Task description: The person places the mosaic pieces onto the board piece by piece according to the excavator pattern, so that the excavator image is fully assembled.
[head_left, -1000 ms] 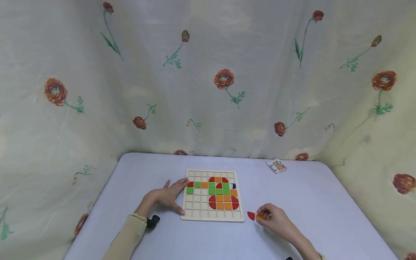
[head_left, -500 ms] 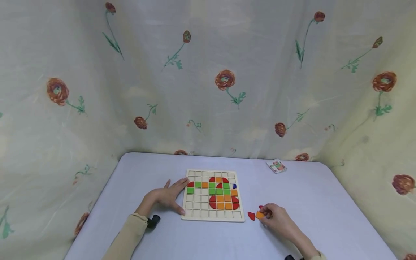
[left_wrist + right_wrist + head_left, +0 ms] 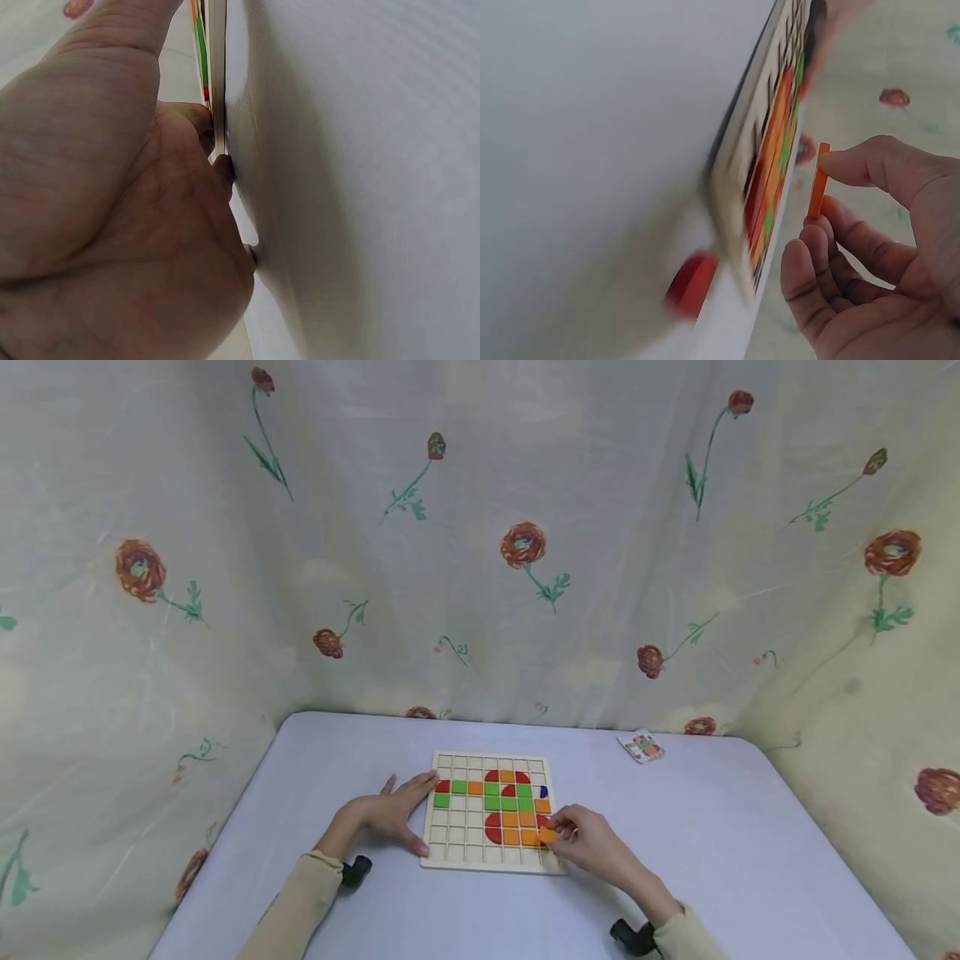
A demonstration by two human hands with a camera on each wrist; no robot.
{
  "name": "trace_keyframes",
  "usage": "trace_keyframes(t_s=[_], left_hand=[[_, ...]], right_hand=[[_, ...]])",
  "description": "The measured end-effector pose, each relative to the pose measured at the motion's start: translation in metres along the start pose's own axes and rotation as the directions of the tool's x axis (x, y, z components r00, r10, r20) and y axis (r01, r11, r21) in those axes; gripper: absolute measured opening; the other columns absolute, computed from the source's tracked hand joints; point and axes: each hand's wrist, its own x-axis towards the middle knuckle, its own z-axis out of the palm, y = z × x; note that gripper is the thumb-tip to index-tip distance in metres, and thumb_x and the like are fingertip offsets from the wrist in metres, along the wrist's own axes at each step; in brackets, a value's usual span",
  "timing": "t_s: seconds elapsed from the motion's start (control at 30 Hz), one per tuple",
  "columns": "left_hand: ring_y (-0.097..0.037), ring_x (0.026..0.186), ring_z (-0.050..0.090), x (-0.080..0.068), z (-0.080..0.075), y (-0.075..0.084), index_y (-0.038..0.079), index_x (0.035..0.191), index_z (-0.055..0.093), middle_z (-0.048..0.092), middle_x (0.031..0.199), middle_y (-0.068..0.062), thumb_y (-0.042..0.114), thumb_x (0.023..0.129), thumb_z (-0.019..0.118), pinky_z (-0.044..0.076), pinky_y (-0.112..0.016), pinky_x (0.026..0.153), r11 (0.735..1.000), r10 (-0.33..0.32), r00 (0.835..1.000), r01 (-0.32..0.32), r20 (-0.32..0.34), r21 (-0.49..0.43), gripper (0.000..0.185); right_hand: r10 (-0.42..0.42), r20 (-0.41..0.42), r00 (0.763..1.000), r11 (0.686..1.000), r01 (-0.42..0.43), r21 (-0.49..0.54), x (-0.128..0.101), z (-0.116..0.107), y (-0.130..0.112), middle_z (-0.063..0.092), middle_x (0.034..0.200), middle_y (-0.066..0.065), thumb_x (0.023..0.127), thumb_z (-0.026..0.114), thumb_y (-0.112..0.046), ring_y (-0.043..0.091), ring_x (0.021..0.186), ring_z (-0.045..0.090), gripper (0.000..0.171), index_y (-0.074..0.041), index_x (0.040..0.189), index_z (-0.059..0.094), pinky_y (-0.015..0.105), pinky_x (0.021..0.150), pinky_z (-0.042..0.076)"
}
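A pale wooden grid board [image 3: 456, 852] lies on the table, partly filled with red, green and orange pieces and one piece with blue. Along its left edge rests my left hand [image 3: 390, 817], thumb and fingers spread; the left wrist view shows the palm [image 3: 150, 225] beside the board's side. My right hand [image 3: 592, 843] pinches an orange square tile [image 3: 820, 184] between thumb and fingers, over the board's lower right part. In the right wrist view the tile is held apart from the board. A red piece [image 3: 692, 285] lies on the table by the board's near corner.
A small card [image 3: 641, 746] with a coloured pattern lies at the back right of the white table [image 3: 360, 910]. Flowered cloth [image 3: 480, 610] hangs behind and at both sides. Each wrist wears a black camera [image 3: 633, 937].
My right hand has picked the orange tile up off the table and carried it left, over the board's lower right part. The left hand has stayed on the board's edge.
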Motion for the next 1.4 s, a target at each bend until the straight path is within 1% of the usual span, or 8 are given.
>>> trace_keyframes(t_s=[0.1,0.2,0.3,0.4,0.6,0.83,1.13,1.4], left_hand=[[-0.023,0.152,0.003,0.001,0.0,0.0,0.014,0.156,0.011,0.005,0.164,-0.001,0.062,0.067,0.079,-0.002,-0.06,0.118,1.0,0.006,1.0,-0.006,0.001,0.0,0.122],[-0.023,0.152,0.003,0.001,0.001,0.0,0.014,0.156,0.012,0.005,0.164,-0.001,0.063,0.066,0.079,-0.002,-0.06,0.118,1.0,0.012,1.0,-0.012,0.006,-0.003,0.122],[-0.024,0.152,0.003,0.002,0.0,0.0,0.014,0.156,0.012,0.005,0.164,-0.002,0.064,0.066,0.078,-0.002,-0.061,0.118,1.0,0.016,1.0,-0.016,0.012,-0.006,0.123],[-0.024,0.152,0.003,0.003,-0.001,0.0,0.015,0.156,0.01,0.005,0.164,-0.002,0.065,0.066,0.077,-0.002,-0.061,0.118,1.0,0.017,1.0,-0.017,0.016,0.003,0.123],[-0.024,0.152,0.003,0.002,-0.003,-0.001,0.016,0.157,0.01,0.004,0.164,-0.002,0.066,0.067,0.076,-0.002,-0.062,0.118,1.0,0.026,0.999,-0.027,0.021,0.007,0.122],[-0.024,0.152,0.002,0.001,-0.004,-0.002,0.013,0.156,0.01,0.004,0.164,-0.002,0.064,0.069,0.076,-0.002,-0.063,0.117,0.999,0.043,0.999,-0.043,0.018,0.001,0.121],[-0.025,0.152,0.003,0.001,-0.004,-0.001,0.013,0.156,0.011,0.005,0.164,-0.003,0.063,0.069,0.076,-0.002,-0.063,0.117,0.999,0.043,0.999,-0.043,0.017,0.005,0.12],[-0.025,0.151,0.003,0.0,-0.003,-0.002,0.012,0.156,0.011,0.006,0.164,-0.003,0.062,0.069,0.077,-0.002,-0.063,0.117,0.999,0.039,0.999,-0.039,0.015,-0.001,0.12]], right_hand=[[-0.1,0.047,0.994,0.995,0.1,0.007,0.012,0.014,-0.015,0.063,0.091,0.001,0.081,0.076,-0.012,0.013,0.078,0.053,0.021,-0.008,0.099,0.067,0.019,0.064,0.047],[-0.17,0.095,0.981,0.985,0.17,0.013,0.025,0.03,-0.029,0.063,0.089,-0.002,0.083,0.076,-0.015,0.012,0.077,0.054,0.02,-0.009,0.1,0.069,0.018,0.064,0.048],[-0.208,0.131,0.969,0.978,0.208,0.015,0.038,0.047,-0.041,0.063,0.086,-0.004,0.083,0.075,-0.018,0.01,0.075,0.055,0.018,-0.011,0.099,0.07,0.019,0.064,0.049],[-0.223,0.145,0.964,0.974,0.225,0.006,0.052,0.061,-0.052,0.064,0.086,-0.007,0.083,0.076,-0.021,0.008,0.073,0.055,0.016,-0.014,0.097,0.071,0.018,0.064,0.049],[-0.247,0.177,0.953,0.968,0.25,0.009,0.07,0.081,-0.069,0.066,0.085,-0.007,0.083,0.075,-0.02,0.006,0.072,0.056,0.017,-0.013,0.098,0.072,0.019,0.066,0.05],[-0.242,0.194,0.951,0.969,0.246,0.002,0.079,0.091,-0.081,0.067,0.09,-0.002,0.084,0.071,-0.012,0.008,0.074,0.057,0.017,-0.009,0.101,0.072,0.02,0.067,0.05],[-0.246,0.224,0.943,0.969,0.248,0.021,0.087,0.093,-0.086,0.067,0.088,-0.003,0.085,0.071,-0.011,0.008,0.073,0.057,0.015,-0.01,0.1,0.073,0.02,0.066,0.05],[-0.264,0.226,0.938,0.964,0.267,0.017,0.088,0.094,-0.086,0.068,0.089,-0.002,0.084,0.073,-0.012,0.008,0.074,0.057,0.019,-0.009,0.103,0.073,0.02,0.068,0.051]])
